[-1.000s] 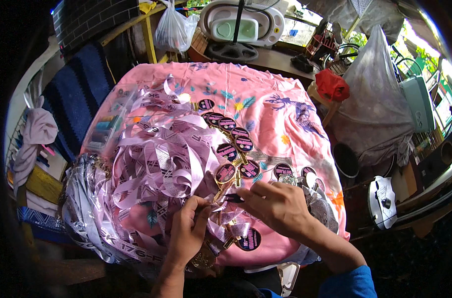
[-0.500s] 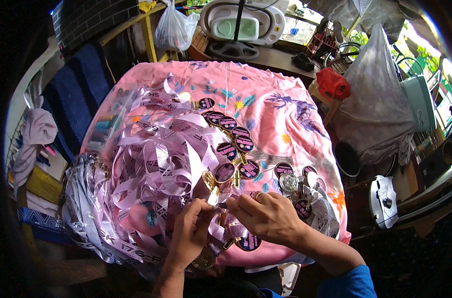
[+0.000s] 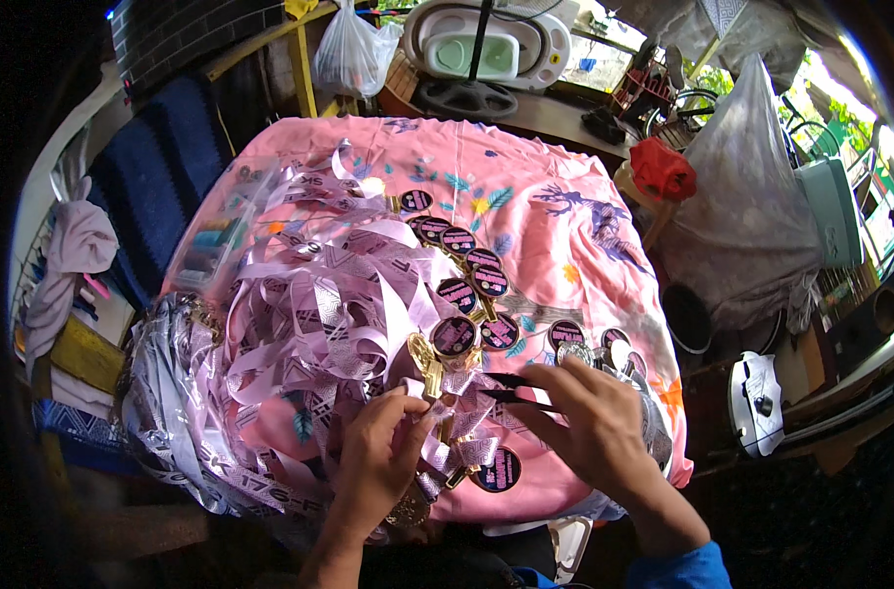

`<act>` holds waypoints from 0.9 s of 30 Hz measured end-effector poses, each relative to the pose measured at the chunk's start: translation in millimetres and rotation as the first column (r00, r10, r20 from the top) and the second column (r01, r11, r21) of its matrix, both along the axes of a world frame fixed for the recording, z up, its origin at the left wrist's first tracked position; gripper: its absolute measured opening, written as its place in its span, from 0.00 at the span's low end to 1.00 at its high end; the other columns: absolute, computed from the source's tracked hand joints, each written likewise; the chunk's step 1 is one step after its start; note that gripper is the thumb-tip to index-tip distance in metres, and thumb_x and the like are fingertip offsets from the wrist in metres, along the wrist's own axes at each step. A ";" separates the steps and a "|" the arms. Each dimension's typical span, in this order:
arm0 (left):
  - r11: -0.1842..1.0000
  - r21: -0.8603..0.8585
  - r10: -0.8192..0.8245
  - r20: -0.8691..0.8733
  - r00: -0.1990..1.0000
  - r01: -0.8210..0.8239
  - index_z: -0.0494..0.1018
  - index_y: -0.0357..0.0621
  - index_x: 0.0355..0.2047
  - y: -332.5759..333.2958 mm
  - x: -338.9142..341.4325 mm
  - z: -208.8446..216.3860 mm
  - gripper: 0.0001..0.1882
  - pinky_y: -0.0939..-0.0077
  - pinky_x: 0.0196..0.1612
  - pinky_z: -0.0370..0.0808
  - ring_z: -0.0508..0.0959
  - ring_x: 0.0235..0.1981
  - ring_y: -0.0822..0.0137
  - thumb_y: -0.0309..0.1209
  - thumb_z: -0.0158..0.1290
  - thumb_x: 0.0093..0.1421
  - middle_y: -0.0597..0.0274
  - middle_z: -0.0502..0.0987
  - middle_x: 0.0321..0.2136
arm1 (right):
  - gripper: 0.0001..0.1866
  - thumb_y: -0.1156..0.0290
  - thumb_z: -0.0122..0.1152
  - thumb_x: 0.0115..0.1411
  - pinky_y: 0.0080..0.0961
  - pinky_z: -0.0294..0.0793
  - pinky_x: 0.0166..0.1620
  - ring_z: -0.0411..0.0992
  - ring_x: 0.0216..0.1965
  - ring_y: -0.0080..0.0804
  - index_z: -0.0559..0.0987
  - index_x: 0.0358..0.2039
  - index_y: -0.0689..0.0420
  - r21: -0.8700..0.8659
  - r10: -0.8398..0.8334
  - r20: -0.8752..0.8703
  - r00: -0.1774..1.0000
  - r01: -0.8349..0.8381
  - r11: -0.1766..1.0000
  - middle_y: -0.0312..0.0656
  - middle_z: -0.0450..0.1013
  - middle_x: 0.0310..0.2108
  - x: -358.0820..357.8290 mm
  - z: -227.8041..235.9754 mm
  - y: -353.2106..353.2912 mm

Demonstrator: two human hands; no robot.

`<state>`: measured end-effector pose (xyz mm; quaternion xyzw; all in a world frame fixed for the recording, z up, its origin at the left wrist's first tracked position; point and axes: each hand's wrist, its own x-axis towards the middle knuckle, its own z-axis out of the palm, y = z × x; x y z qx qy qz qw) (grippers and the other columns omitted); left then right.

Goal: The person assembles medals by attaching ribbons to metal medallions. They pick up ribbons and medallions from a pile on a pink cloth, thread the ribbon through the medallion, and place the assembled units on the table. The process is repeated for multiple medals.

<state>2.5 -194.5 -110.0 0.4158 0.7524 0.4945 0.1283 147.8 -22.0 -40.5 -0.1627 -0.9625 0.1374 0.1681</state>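
Pink-clothed surface (image 3: 565,196), near edge: left hand (image 3: 378,461) pinching lilac ribbon (image 3: 437,437); right hand (image 3: 594,432) gripping black tweezers (image 3: 511,388). Risk: ribbon heap (image 3: 299,314) tangling, gold medal (image 3: 425,358) sliding off.

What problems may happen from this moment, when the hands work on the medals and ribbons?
The right hand holds black tweezers with thin tips close to the left hand, so a slip might prick its fingers. The pile of lilac ribbons lies looped and crossed, so pulling one could tangle or drag others. The round medals lie loose on the pink cloth, some near its right edge, and a tug might slide them off.
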 end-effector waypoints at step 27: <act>0.952 0.005 -0.307 0.024 0.951 0.307 0.69 0.36 0.44 -91.9 63.9 63.3 0.13 0.58 0.43 0.73 0.73 0.40 0.46 0.18 0.49 0.57 0.44 0.70 0.40 | 0.11 0.70 0.67 0.50 0.23 0.65 0.33 0.67 0.27 0.26 0.72 0.28 0.54 -0.419 -0.234 -0.871 0.431 -0.408 0.811 0.37 0.70 0.32 206.2 25.6 -53.7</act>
